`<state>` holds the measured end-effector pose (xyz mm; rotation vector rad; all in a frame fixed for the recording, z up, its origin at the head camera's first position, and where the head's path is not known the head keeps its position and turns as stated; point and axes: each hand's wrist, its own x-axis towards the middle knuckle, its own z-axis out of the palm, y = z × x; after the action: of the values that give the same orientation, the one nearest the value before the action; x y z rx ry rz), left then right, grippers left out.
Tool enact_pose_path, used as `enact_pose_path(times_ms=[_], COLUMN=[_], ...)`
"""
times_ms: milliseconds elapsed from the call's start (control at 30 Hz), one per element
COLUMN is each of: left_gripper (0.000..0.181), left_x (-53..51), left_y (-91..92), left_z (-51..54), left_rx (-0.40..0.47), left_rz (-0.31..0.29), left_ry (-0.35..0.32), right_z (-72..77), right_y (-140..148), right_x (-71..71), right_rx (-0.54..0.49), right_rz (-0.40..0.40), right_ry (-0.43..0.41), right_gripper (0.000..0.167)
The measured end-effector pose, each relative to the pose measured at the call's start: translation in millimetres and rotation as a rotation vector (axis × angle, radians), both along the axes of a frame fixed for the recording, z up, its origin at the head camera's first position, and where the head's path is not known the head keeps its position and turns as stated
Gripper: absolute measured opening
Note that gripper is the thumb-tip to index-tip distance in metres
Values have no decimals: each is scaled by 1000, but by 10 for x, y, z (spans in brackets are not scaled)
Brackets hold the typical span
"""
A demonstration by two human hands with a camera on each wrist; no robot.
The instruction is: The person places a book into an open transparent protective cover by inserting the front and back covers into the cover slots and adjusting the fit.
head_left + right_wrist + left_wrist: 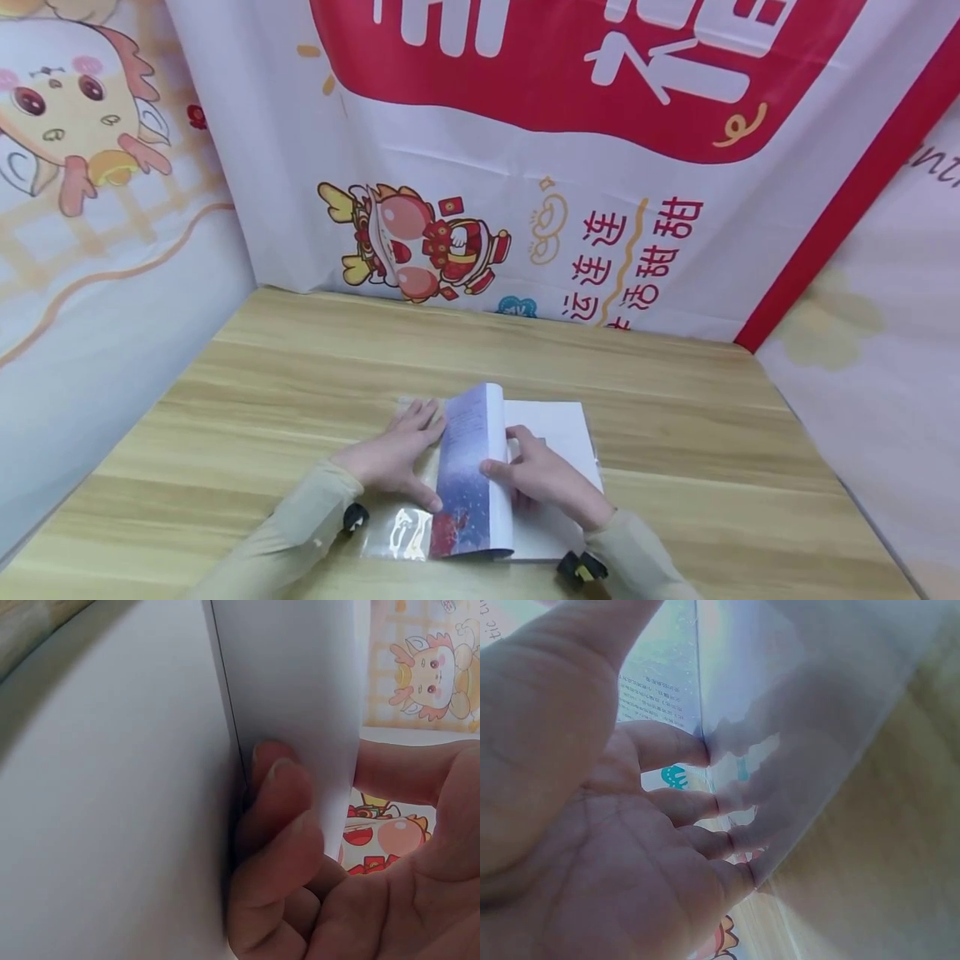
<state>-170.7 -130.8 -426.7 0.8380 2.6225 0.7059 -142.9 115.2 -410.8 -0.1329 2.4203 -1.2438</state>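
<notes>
A thin book (551, 425) lies on the table, a white inside page facing up on its right. Its blue printed cover (463, 467), with lines of text and a red patch at the bottom, stands raised and curved. My right hand (551, 479) pinches this cover, thumb on the printed side and fingers behind it against the white side (292, 667). Under and left of the cover spreads a clear plastic sheet (397, 533). My left hand (393, 454) rests on the sheet with fingers spread, thumb near the cover's lower left edge. Its fingertips touch the shiny sheet in the left wrist view.
The wood-grain table (675, 417) extends around the book. A white and red printed cloth (487, 142) hangs along its back edge, and further printed cloths (112, 267) hang at both sides. Dark wrist straps (581, 569) sit on both sleeves.
</notes>
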Motion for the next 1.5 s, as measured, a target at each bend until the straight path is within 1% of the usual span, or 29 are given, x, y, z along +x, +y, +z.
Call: enact_pose_path(times_ms=[167, 400, 567, 733, 867, 967, 1100, 1300, 1500], left_gripper=[125, 125, 125, 126, 126, 126, 126, 125, 125], left_x=[20, 57, 54, 56, 44, 29, 20, -1, -21], left_y=[-23, -32, -42, -48, -48, -44, -34, -8, -10], left_z=[9, 4, -14, -41, -40, -18, 6, 1, 9], left_rx=[-9, 2, -3, -6, -1, -2, -6, -13, -23], left_rz=[4, 12, 12, 14, 14, 14, 13, 0, 11], left_ry=[-13, -23, -14, -24, -15, -6, -10, -16, -5], right_z=[1, -2, -2, -29, -24, -1, 3, -21, 0], right_y=[-24, -40, -53, -60, -63, -63, -54, -38, -54], right_x=[25, 72, 81, 94, 86, 71, 63, 65, 41], right_rx=[-4, -27, -24, -20, -14, -5, 9, 23, 40], right_rz=[3, -5, -7, -6, 2, 1, -8, -22, -31], right_ry=[-6, -15, -7, -6, 10, 20, 27, 23, 45], right_gripper=[76, 74, 74, 74, 73, 75, 77, 76, 74])
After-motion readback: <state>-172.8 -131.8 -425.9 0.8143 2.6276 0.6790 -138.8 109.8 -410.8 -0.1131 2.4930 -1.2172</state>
